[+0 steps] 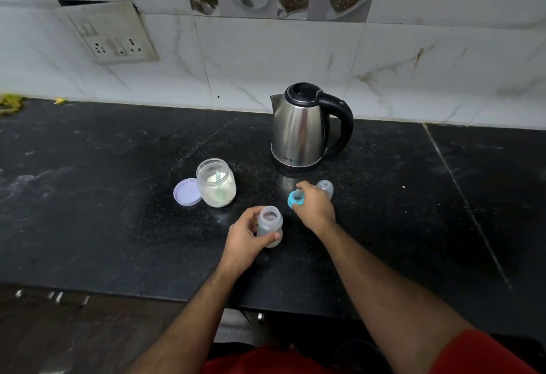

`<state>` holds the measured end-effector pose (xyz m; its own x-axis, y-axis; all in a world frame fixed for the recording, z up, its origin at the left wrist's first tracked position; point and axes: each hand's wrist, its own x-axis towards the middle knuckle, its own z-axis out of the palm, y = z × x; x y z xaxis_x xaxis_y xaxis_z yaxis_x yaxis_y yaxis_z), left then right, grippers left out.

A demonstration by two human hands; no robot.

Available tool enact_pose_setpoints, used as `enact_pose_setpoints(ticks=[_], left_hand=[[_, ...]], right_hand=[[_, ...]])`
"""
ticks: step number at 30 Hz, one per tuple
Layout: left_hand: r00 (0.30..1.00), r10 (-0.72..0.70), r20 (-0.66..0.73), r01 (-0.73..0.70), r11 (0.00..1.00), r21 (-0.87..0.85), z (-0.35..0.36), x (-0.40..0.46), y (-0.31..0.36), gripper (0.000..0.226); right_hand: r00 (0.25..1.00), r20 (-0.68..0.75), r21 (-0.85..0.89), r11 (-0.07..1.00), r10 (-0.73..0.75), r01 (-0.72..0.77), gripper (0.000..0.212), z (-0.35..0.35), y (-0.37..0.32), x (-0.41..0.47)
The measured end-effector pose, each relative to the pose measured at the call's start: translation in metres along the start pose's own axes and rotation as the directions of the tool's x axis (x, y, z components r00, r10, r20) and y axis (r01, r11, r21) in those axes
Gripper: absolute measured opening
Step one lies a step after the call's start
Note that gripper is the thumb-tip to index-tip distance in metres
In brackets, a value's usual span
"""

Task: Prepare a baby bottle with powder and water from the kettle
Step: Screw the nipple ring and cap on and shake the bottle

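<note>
The black stone surface (118, 211) runs the whole width in front of you, backed by a wall of pale marbled tiles (266, 57) with a switch and socket plate (113, 35) at the upper left. On it, towards the back and right of centre, your steel kettle (298, 128) stands upright with its lid down, black handle to the right and spout to the left.

Left of the kettle and nearer you stands the clear powder jar (216, 183), open, part full of white powder with a pale green scoop (219, 186) standing in it. Its lilac lid (187, 191) lies flat, touching the jar's left side.

Your left hand (243, 239) wraps the baby bottle (269, 225) from the left, thumb across its near side; the bottle stands upright on the surface, mouth open, in front of the jar and the kettle. I can't tell whether there is anything inside it.

Your right hand (314, 205), just right of the bottle, has fingers curled over the teal ring with its teat (295, 197), held at the fingertips close to the surface. Just behind that hand, near the kettle's base, sits the clear bottle cap (325, 188).
</note>
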<state>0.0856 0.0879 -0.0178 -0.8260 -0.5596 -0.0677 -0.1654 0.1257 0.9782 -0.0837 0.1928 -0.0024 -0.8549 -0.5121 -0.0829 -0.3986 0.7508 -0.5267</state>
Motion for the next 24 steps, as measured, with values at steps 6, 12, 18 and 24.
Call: enact_pose_setpoints(ticks=[6,12,18,24], left_hand=[[0.999,0.018,0.048,-0.019,1.0,0.009,-0.005,-0.012,-0.008,0.056],[0.992,0.026,0.122,-0.029,0.999,0.02,-0.005,-0.013,-0.008,0.056],[0.98,0.032,0.195,-0.043,0.998,0.05,-0.011,-0.009,-0.005,0.056],[0.969,0.076,0.237,-0.095,0.993,0.071,-0.016,-0.005,-0.01,0.058]], right_hand=[[0.997,-0.077,0.141,0.99,0.022,-0.011,0.05,-0.007,0.003,-0.037],[0.981,-0.196,0.267,0.962,-0.003,0.057,0.041,-0.026,-0.007,-0.071],[0.985,-0.155,0.333,0.935,-0.075,0.123,0.041,-0.046,-0.033,-0.092],[0.978,-0.01,0.144,0.968,-0.208,0.208,0.042,-0.054,-0.047,-0.097]])
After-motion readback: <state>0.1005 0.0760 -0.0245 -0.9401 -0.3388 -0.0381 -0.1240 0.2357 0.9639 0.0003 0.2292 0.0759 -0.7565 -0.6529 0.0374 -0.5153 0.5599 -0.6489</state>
